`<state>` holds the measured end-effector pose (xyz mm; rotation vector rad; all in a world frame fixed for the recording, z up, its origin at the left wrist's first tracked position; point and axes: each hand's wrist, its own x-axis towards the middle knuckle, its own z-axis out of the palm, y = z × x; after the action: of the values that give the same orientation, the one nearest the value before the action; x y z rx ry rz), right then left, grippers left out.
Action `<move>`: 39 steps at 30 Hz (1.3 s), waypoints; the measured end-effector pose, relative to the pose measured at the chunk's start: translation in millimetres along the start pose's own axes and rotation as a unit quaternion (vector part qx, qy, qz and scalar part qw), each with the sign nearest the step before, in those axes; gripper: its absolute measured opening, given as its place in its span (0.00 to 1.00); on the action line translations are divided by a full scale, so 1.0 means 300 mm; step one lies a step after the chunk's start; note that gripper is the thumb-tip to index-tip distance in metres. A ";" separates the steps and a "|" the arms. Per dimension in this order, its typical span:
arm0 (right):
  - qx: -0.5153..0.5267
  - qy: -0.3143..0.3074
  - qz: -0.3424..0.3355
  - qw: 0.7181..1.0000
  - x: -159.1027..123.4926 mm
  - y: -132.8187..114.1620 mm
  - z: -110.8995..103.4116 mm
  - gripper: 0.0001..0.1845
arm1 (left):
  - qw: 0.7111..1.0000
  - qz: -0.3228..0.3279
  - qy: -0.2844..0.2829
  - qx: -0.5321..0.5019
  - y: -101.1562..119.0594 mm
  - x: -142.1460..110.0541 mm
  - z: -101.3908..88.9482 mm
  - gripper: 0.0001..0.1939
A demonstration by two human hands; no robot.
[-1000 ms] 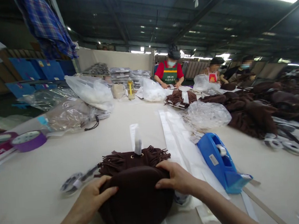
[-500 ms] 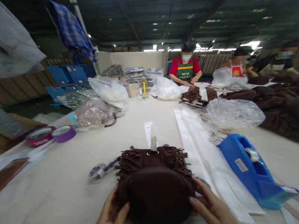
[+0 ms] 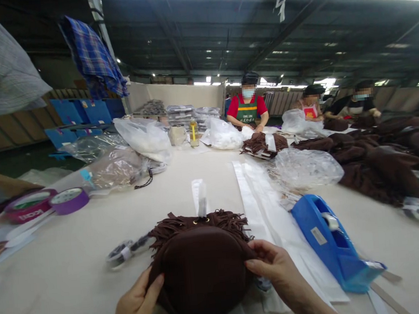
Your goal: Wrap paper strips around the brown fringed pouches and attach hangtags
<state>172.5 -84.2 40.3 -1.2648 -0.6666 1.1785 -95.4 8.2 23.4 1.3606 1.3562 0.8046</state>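
A dark brown suede bag (image 3: 202,269) with a fringe along its far edge lies on the pale table (image 3: 75,254) in front of me. My left hand (image 3: 136,310) grips its left rim with thumb and fingers closed on the fabric. My right hand (image 3: 276,272) pinches the right rim. A small white tag (image 3: 200,199) stands up behind the fringe, near a gold ring. A wrapped strap (image 3: 124,251) lies just left of the bag.
A blue tape dispenser (image 3: 332,244) sits to my right on white paper strips (image 3: 260,206). Purple tape rolls (image 3: 68,200) lie at the left. Clear plastic bags (image 3: 306,168), brown bag piles (image 3: 373,163) and three seated workers (image 3: 247,108) fill the far end.
Both hands shifted along the bag's rim, first down to its near edge, then back up its sides. The view swung a little; the bag stayed on the table.
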 end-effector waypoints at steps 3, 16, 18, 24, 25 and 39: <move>0.015 0.022 0.003 1.000 0.029 -0.008 -0.003 0.16 | 0.999 -0.002 -0.028 -0.029 0.032 0.015 -0.019 0.25; -0.011 -0.004 -0.014 1.000 0.051 0.017 0.007 0.22 | 0.988 -0.089 -0.017 -0.124 -0.068 0.047 -0.030 0.21; 0.007 0.010 -0.018 1.000 0.047 0.023 0.022 0.27 | 0.989 -0.089 0.004 -0.120 -0.089 0.058 -0.033 0.23; 0.035 -0.010 -0.038 0.999 0.067 0.053 0.037 0.34 | 0.993 -0.041 0.056 -0.098 -0.163 0.091 -0.032 0.23; 0.022 -0.019 -0.040 0.999 0.074 0.055 0.038 0.31 | 0.992 -0.047 0.052 -0.104 -0.170 0.095 -0.031 0.23; -0.053 -0.091 -0.010 0.994 0.146 0.001 0.052 0.17 | 0.998 0.015 -0.050 -0.024 -0.002 0.073 -0.066 0.16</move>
<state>172.4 -38.1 34.6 -1.2443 -0.8844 1.2659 -111.0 33.3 23.9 1.3689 1.2335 0.7748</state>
